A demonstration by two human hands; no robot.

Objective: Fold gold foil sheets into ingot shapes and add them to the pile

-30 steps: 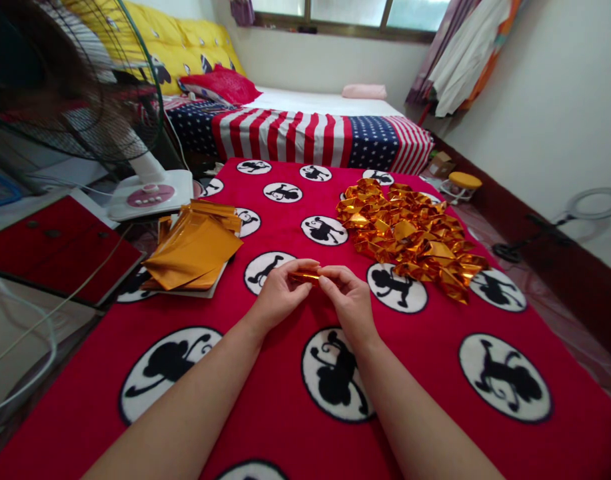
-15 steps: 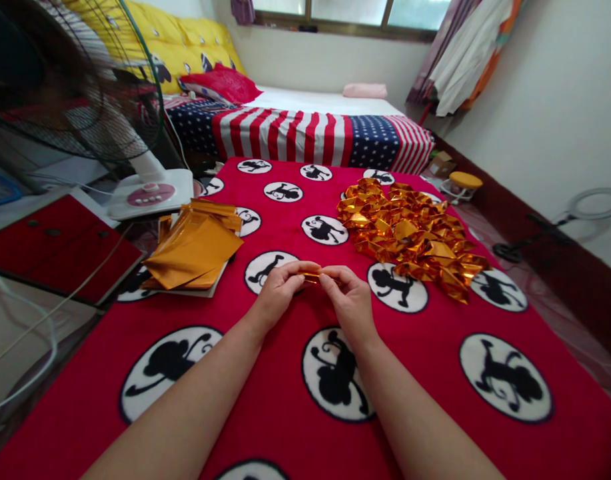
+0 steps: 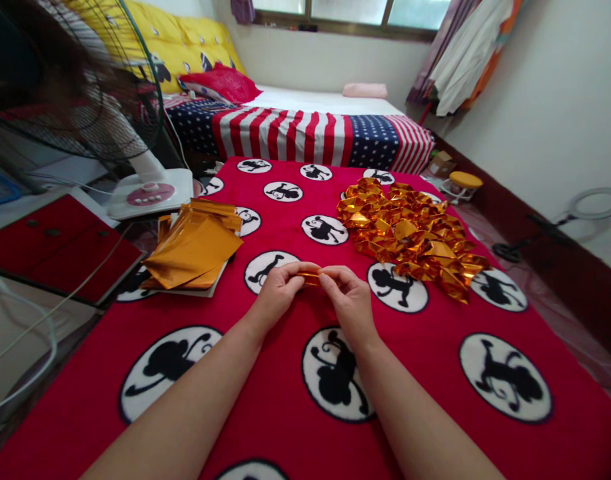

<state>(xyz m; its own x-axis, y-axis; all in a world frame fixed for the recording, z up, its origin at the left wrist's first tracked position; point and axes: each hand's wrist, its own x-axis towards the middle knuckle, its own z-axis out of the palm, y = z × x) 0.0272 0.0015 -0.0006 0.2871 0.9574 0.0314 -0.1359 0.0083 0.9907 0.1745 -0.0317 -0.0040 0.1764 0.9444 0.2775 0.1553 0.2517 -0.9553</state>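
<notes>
- Left hand (image 3: pixel 278 293) and right hand (image 3: pixel 349 299) meeting fingertip to fingertip over a red blanket (image 3: pixel 265 400) printed with black-and-white monkey circles.
- Pinched shut between thumbs and forefingers of both hands: one small strip of gold foil paper (image 3: pixel 310 277), mostly hidden, only a short shiny edge showing in the gap.
- Compared with a second ago: less foil visible, left fingers curled further over it, hands hardly shifted; judged as a fold being pressed tighter rather than a new step begun.
- Beyond the grip and to its right, well apart: heap of folded gold pieces (image 3: pixel 410 233).
- Beyond the grip and to its left: stack of flat gold sheets (image 3: pixel 192 250), untouched.
- Further left of the sheets: base of a white standing fan (image 3: pixel 150 193).
- Far beyond the hands: bed with a stars-and-stripes cover (image 3: pixel 305 137).
</notes>
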